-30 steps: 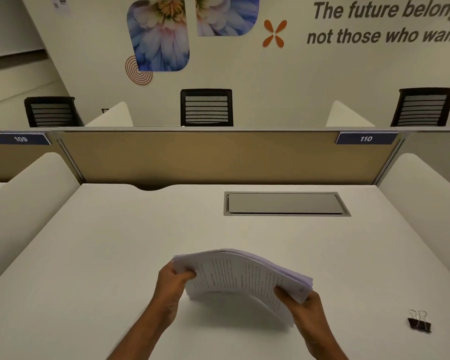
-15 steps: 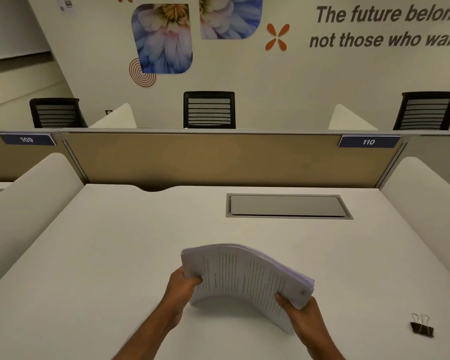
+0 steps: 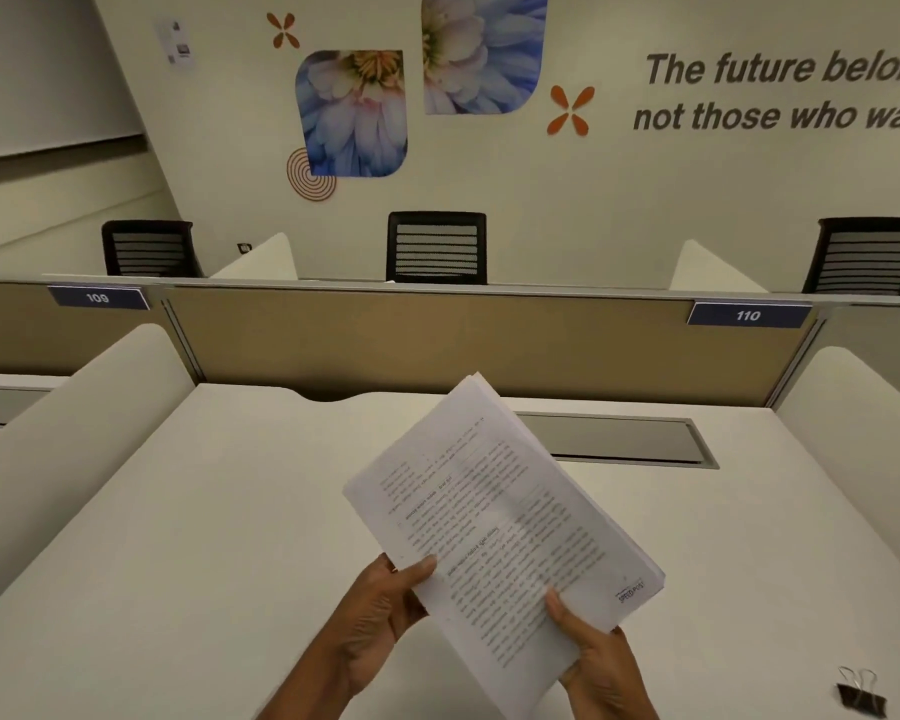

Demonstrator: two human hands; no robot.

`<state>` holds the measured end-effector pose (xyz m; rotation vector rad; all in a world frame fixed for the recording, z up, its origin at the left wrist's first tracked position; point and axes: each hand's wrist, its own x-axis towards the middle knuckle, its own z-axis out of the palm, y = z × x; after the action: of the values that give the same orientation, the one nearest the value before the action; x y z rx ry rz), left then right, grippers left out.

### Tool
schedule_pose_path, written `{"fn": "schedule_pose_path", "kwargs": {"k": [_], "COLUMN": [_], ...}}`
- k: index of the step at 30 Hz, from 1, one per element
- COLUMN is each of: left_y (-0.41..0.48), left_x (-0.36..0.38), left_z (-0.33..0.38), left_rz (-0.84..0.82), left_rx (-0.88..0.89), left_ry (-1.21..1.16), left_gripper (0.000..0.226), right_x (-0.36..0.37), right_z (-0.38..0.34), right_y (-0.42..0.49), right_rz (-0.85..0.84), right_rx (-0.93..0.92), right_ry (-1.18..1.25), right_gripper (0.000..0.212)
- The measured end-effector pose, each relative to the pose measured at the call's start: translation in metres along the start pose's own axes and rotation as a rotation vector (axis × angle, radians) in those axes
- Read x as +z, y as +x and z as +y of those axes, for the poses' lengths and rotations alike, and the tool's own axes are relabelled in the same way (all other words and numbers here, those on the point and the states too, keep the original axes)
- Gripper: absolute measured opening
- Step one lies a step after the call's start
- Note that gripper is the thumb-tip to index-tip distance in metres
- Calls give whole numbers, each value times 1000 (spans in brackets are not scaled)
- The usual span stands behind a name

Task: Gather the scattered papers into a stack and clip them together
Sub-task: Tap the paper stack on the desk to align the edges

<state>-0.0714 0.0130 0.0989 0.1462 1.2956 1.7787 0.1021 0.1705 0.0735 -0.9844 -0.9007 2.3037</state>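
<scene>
Raised since before, paper stack pinched by left hand and right hand overlaps hatch; binder clip lies apart.

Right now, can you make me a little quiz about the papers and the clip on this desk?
1. True or false: the black binder clip is fastened on the paper stack.
2. Pick one. The paper stack is held by: A, one hand; B, both hands; C, no hand, it lies flat on the desk.
3. Fill the gap: the blue number sign on the right of the divider reads ___.

Key
1. False. The clip lies on the desk at the near right, apart from the papers.
2. B. The left hand and the right hand grip its near edge, and it is lifted off the desk.
3. 110.
</scene>
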Motion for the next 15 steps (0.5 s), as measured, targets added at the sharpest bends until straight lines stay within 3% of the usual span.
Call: {"fn": "schedule_pose_path", "kwargs": {"k": [2,3,6,8,12,15], "left_y": [-2,-2,-4,-6,-7,-3], "left_x": [15,19,15,9,10,18], "left_z": [1,5,21,33,47,48], "left_rz": [56,90,117,98,66,61], "left_rx": [7,16,63,93,139,170], "left_ry": [-68,-67,29,122,268,334], "left_gripper": [51,50,46,43,35,30], "right_x": [9,10,-4,-18,-19,-1], "right_z": [6,5,-13,-38,-76,-77], "right_y": [-4,-5,-1,3,12,14], "right_rz": [3,10,4,-31,-205,-289], "right_rx": [16,23,-27,-75,-131,-147], "right_ry": [29,34,-18,-208,-662,-740], "right_gripper": [46,44,57,63,29,26]}}
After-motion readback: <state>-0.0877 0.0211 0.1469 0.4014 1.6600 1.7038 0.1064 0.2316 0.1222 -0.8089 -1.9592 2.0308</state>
